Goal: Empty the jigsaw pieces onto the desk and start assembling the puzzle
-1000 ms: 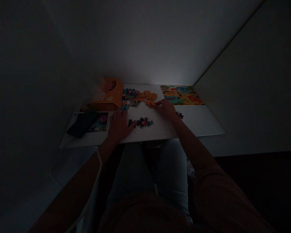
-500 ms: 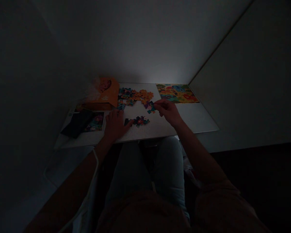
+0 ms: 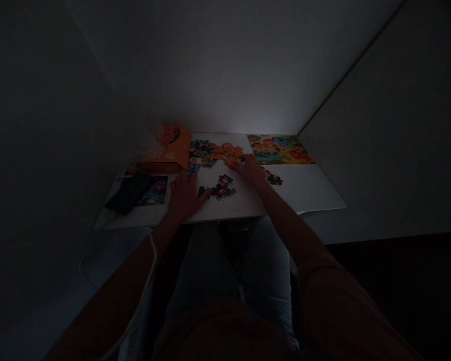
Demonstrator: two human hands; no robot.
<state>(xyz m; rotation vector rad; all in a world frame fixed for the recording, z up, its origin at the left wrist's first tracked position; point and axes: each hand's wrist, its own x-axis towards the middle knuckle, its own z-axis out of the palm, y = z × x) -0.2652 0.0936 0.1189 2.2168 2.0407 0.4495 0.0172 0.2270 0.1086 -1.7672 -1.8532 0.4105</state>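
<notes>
My left hand (image 3: 185,197) lies flat on the white table with its fingers apart. Its thumb reaches a dark puzzle piece at the left end of a small cluster of puzzle pieces (image 3: 222,191). Bent over the near right edge of the orange puzzle pieces (image 3: 227,151), my right hand (image 3: 248,169) has its thumb and fingers apart, with nothing visible between them. Blue and dark puzzle pieces (image 3: 201,150) lie left of the orange ones. More dark puzzle pieces (image 3: 273,177) show just right of my right wrist, partly covered by it.
An orange box (image 3: 173,146) stands at the back left. In front of it, a dark object (image 3: 128,193) overlaps a picture card (image 3: 158,191). A colourful animal picture sheet (image 3: 280,149) lies at the back right of the table (image 3: 308,188). Walls stand close behind. Light is dim.
My right hand has let go of a purple and teal puzzle piece and moved left to the orange pieces. The small cluster now reaches further back. My left hand stays in place.
</notes>
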